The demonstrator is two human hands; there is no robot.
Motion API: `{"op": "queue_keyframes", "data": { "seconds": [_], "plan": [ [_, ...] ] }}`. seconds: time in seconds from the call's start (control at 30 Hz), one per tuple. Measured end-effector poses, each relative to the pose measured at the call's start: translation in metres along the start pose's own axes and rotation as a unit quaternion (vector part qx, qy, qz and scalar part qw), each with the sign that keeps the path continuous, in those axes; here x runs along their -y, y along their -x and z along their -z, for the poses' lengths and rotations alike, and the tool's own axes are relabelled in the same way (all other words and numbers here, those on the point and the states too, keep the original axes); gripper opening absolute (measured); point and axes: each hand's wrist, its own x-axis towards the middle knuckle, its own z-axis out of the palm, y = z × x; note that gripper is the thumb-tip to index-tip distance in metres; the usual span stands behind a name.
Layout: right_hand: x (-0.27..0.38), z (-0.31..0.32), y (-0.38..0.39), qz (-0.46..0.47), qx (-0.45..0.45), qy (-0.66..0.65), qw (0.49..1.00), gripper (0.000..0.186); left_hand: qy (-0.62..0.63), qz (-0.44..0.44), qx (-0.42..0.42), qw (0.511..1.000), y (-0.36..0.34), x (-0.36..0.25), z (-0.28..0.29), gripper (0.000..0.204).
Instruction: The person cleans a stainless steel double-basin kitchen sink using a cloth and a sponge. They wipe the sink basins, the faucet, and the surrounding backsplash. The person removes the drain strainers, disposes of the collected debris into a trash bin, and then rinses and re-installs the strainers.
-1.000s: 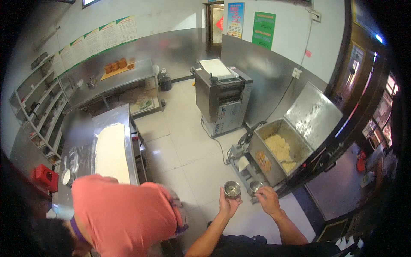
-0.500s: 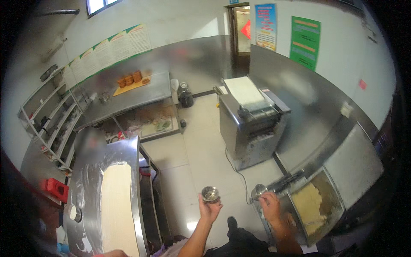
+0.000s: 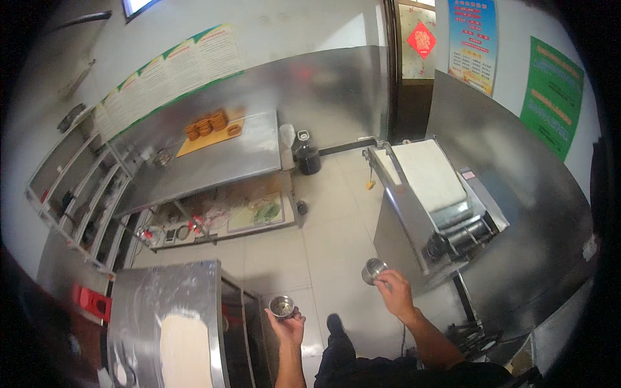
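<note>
My left hand [image 3: 289, 331] is closed round a small round metal bowl [image 3: 281, 306] from below; the bowl is upright, with something small and pale at its bottom. Between the fingers of my right hand [image 3: 397, 299] is the rim of a second small metal bowl [image 3: 373, 269], tilted and held apart from the first. Both hands are above the tiled floor. To the left, a long pale dough sheet [image 3: 185, 349] lies on a floury steel table [image 3: 139, 284]. Ahead on the right stands a steel dough-rolling machine [image 3: 404, 239] with a white slab [image 3: 427, 176] on top.
Against the back wall, a steel table [image 3: 252, 152] carries a yellow board [image 3: 194, 144] with stacks of brown round pieces [image 3: 206, 126]. A dark jug [image 3: 308, 155] stands on the floor beside it. A shelf rack [image 3: 81, 194] is at the left, and a door [image 3: 414, 107] at the back.
I have moved forward, so the rolling machine and the back table look nearer. My hands are wider apart, and both bowls are still held. A box with yellow contents has mostly left view at right.
</note>
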Motion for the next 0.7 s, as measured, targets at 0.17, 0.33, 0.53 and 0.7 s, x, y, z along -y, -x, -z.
{"op": "queue_keyframes", "data": {
  "seconds": [0.17,0.33,0.53,0.7],
  "plan": [
    [-0.032,-0.066,-0.157,-0.024,-0.003,0.016,1.0,0.014,-0.019,0.092,0.011,0.996,-0.184,-0.002,-0.098,0.065],
    [-0.083,-0.116,-0.3,-0.043,-0.064,0.043,0.996,0.014,-0.035,0.183,0.063,0.98,-0.351,0.02,-0.219,0.066],
    [-0.183,-0.175,-0.453,-0.048,-0.096,0.074,0.991,0.017,-0.057,0.254,0.171,0.95,-0.562,0.064,-0.36,0.065],
    [-0.275,-0.228,-0.587,-0.083,-0.133,0.079,0.984,0.016,-0.104,0.279,0.174,0.939,-0.711,0.086,-0.456,0.065]
  ]
}}
